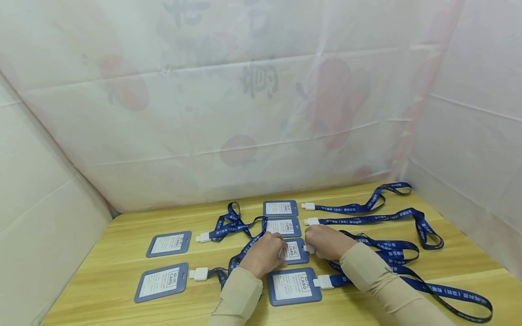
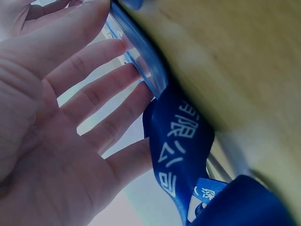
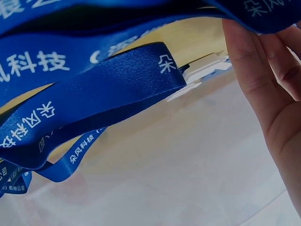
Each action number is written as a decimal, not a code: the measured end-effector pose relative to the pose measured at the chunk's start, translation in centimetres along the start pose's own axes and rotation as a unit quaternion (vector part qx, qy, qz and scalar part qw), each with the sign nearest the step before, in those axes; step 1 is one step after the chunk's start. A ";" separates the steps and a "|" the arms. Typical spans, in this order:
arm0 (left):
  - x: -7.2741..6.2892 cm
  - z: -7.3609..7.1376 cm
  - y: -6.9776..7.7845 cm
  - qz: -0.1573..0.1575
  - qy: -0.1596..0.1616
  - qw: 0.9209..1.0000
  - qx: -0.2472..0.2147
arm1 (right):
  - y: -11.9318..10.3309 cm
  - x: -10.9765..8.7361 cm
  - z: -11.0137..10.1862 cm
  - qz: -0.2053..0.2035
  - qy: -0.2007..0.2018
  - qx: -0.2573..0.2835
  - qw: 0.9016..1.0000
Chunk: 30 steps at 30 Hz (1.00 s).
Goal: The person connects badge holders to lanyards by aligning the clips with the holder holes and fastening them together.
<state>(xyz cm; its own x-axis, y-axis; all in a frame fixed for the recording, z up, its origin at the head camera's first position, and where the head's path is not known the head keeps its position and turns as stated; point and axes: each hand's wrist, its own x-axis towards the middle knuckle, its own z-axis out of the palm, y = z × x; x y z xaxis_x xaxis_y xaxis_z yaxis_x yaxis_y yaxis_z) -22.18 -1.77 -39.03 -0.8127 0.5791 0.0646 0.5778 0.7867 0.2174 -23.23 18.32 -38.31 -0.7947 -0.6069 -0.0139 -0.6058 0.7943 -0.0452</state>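
Note:
In the head view, my left hand [image 1: 263,254] grips the left part of a blue-framed ID card holder [image 1: 297,251] lying on the table. The left wrist view shows the thumb and fingertips on that holder's edge [image 2: 146,54], with a blue lanyard [image 2: 181,136] beside the little finger. My right hand [image 1: 329,242] pinches a white lanyard clip [image 1: 309,249] at the holder's slotted right end; the fingers partly hide it. Just below, another card holder [image 1: 294,287] has a white clip [image 1: 324,282] at its slot. Blue straps [image 3: 117,84] hang close to my right hand in the right wrist view.
Two card holders [image 1: 281,208] lie behind my hands, with white-clipped lanyards [image 1: 367,219] to their right. On the left are two more holders [image 1: 169,244] with lanyards [image 1: 232,228]. Straps [image 1: 452,294] spread over the wooden table [image 1: 102,280]. White cloth walls [image 1: 171,149] enclose it.

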 end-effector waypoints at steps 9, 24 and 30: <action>0.0 0.0 0.0 -0.004 0.001 1.000 -0.012 | 0.0 0.1 0.0 -0.009 0.006 -0.001 1.000; 0.0 0.0 0.0 -0.009 0.000 1.000 -0.013 | 0.1 0.0 0.1 -0.011 0.005 -0.002 1.000; 0.0 0.0 0.0 -0.012 -0.003 1.000 -0.015 | 0.2 0.1 0.2 -0.016 0.007 0.001 1.000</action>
<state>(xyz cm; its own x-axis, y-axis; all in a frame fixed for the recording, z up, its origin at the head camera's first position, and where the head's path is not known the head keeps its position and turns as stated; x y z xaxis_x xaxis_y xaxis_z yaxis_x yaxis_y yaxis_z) -22.13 -1.77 -39.04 -0.8259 0.5612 0.0531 0.5553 0.7938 0.2481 -23.37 18.40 -38.51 -0.7751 -0.6318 0.0011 -0.6312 0.7742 -0.0467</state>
